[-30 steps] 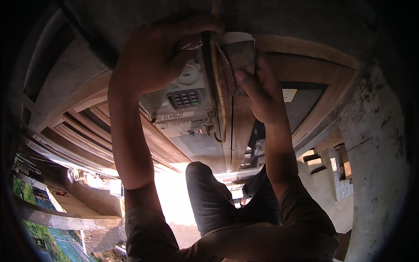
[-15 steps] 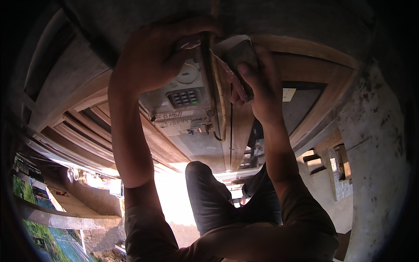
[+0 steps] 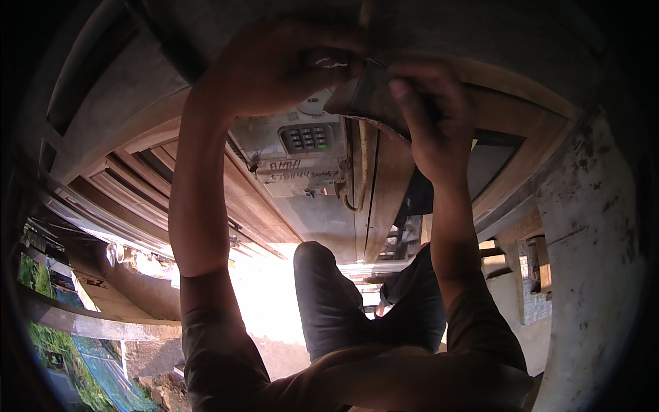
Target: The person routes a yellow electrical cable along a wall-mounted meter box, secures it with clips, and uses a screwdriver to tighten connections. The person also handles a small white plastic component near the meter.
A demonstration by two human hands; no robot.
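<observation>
My right hand [image 3: 443,113] is closed on a dark grey, bendy sheet [image 3: 374,103] with a ragged reddish lower edge. It looks like a torn piece of sandpaper. Thumb and fingers pinch its right side, and the sheet hangs tilted to the left. My raised left hand [image 3: 274,65] is curled round a small dark reddish piece [image 3: 331,60] with a jagged pale edge; shadow hides most of it. The left fingertips are close to the sheet's upper corner; whether they touch it I cannot tell.
Just beyond my hands a meter box with a keypad [image 3: 307,139] is fixed to the wooden wall. A bent pipe [image 3: 358,199] runs down beside it. Wooden window frames [image 3: 518,161] are at the right, and a stained pale wall [image 3: 590,213] rises at the far right.
My right hand has moved right and turned, so the sheet's ragged edge now faces downward. My left hand has shifted slightly right and up, uncovering more of the keypad.
</observation>
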